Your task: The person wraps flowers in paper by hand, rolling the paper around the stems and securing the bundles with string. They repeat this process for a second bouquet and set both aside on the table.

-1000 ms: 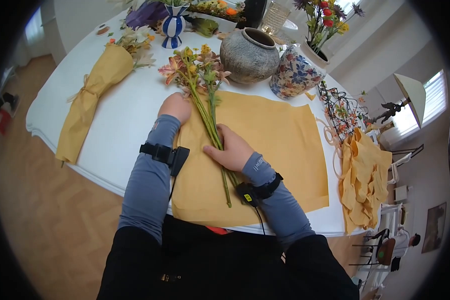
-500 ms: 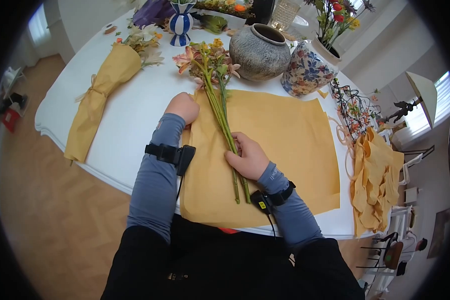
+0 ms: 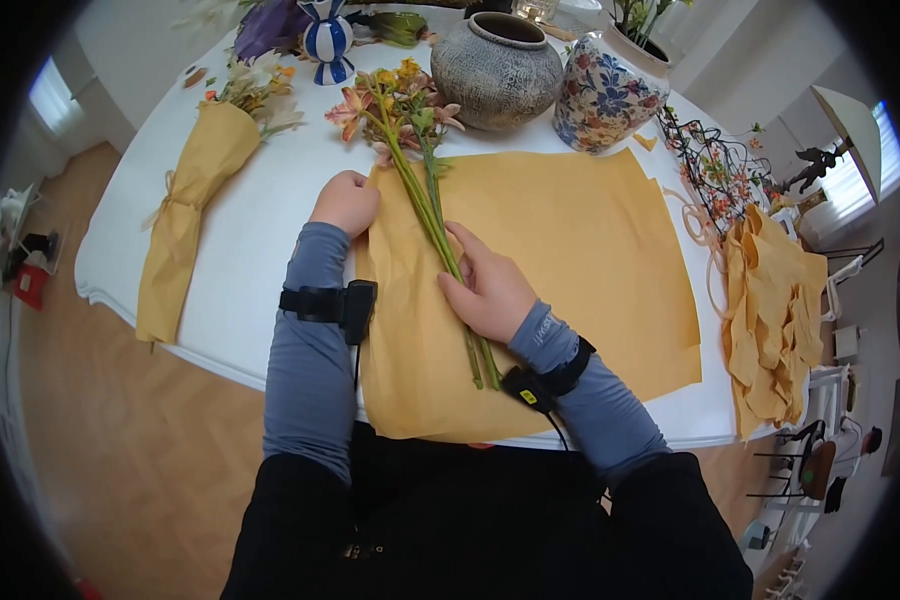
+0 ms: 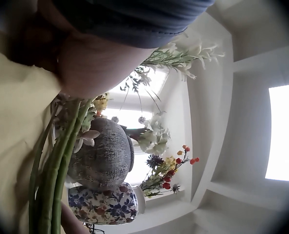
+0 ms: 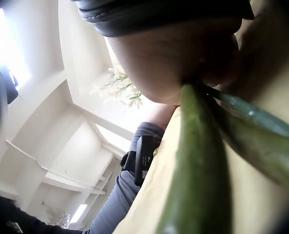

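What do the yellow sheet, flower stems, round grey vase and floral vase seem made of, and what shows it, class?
Yellow sheet: matte paper or thin fabric; soft creases show.
Flower stems: smooth, faintly shiny, perhaps plastic; real stalks remain possible.
Round grey vase: probably fired clay, matte, with a rough, mottled surface.
Floral vase: likely glazed ceramic; smooth pale surface with coloured flowers.

The stems [image 3: 440,238] are green, the paper [image 3: 570,270] mustard-yellow.
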Demonstrator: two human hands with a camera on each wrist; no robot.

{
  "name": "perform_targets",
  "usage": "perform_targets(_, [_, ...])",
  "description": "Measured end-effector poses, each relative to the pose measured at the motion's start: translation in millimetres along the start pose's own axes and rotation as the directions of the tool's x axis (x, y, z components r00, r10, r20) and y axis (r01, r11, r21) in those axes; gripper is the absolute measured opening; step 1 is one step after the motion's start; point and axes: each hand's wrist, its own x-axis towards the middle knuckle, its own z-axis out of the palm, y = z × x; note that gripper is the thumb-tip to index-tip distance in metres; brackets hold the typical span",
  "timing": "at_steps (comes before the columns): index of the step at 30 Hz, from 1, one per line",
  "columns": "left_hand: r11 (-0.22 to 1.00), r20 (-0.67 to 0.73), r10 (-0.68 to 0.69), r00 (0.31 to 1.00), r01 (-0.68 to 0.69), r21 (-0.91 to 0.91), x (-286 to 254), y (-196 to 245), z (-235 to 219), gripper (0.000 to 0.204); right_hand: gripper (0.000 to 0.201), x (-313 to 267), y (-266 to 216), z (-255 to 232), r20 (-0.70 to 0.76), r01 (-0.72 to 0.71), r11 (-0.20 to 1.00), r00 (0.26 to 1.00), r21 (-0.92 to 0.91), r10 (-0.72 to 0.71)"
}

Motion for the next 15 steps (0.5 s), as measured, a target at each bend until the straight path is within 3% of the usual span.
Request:
perform_targets(2, [0.996, 0.070, -0.041, 0.997, 0.046, -0.076, -3, 6, -8, 0.036, 0.067, 0, -1, 0, -0.056, 0.047, 0.997, 0.997, 0.056, -0.044])
perform_targets(5, [0.987, 0.111, -0.098, 0.989, 0.111, -0.118, -7, 15, -15, 0.037, 0.067, 0, 2, 1, -0.014, 0.008, 0.995, 1.000, 0.097, -0.007])
perform_targets(8, [0.991, 0.004, -0.075, 0.997, 0.075, -0.109, -1, 6, -9, 0.041, 0.064, 0, 1, 0, 0.023, 0.032, 0.990, 0.999, 0.136, -0.035])
perform_targets(11, [0.978, -0.007, -0.150, 0.989, 0.147, -0.148, -10, 16, -8, 0.044, 0.055, 1, 3, -1, 0.091, 0.020, 0.995, 0.995, 0.095, -0.028])
perform_targets(15, [0.984, 0.061, -0.140, 0.988, 0.146, -0.102, -2, 2, -4, 0.048, 0.045, 0, -1, 0, 0.115, 0.008, 0.998, 0.993, 0.060, -0.015])
